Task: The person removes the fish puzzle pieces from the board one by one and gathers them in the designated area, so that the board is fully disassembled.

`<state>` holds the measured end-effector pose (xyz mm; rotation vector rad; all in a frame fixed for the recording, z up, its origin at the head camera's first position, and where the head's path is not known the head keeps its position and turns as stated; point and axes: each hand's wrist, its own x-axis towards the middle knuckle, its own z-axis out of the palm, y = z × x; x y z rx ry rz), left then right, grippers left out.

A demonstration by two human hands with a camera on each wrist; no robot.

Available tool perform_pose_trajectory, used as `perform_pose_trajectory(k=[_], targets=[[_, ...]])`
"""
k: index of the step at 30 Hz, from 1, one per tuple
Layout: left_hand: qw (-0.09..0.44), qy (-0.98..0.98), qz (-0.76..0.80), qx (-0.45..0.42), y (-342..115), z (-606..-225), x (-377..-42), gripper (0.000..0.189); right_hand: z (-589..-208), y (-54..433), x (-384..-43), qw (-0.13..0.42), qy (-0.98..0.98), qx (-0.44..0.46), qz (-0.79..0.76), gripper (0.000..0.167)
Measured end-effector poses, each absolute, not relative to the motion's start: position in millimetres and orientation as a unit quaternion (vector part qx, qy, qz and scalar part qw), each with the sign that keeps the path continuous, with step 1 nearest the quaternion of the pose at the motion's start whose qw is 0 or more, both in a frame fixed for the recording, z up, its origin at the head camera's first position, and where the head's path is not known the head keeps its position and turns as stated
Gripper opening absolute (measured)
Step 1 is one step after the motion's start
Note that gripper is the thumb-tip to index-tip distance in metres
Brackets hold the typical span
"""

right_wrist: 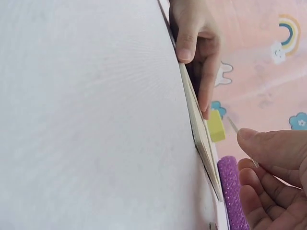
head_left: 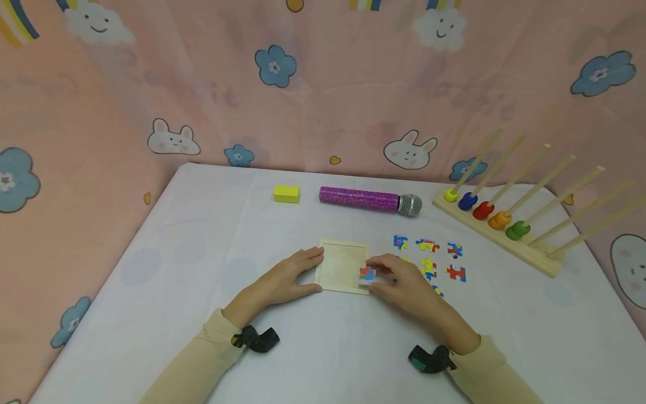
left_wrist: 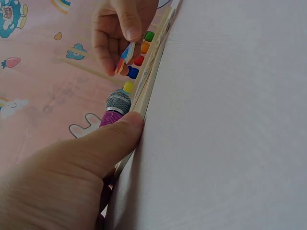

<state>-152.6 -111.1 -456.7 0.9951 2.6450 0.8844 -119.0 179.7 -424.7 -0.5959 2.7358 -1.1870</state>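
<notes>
A shallow wooden puzzle tray [head_left: 340, 269] lies on the white table with its bare inside facing up. My left hand [head_left: 282, 278] rests against its left side, fingers extended at the far corner and thumb at the near one. In the left wrist view that thumb [left_wrist: 122, 127] touches the tray's edge. Between thumb and fingers, my right hand [head_left: 411, 286] pinches a red and blue puzzle piece [head_left: 367, 274] over the tray's right edge. The right wrist view shows the piece [right_wrist: 233, 125] thin and edge-on, raised above the tray [right_wrist: 194, 117].
Several loose puzzle pieces [head_left: 456, 273] lie right of the tray, partly hidden by my right hand. Behind stand a yellow block [head_left: 286, 194] and a purple glitter microphone [head_left: 359, 199]. A wooden peg rack [head_left: 497, 235] with coloured beads occupies the back right.
</notes>
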Motion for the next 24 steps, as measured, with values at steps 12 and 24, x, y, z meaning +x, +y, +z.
perform_pose_trajectory(k=[12,24], targets=[[0.076,0.888,0.298,0.342,-112,-456,-151,0.071,-421,236,-98,0.046,0.931,-0.134,-0.336,0.042],[0.073,0.885,0.295,0.354,-112,-457,-153,0.071,-418,298,-79,0.027,0.949,-0.088,-0.301,0.045]])
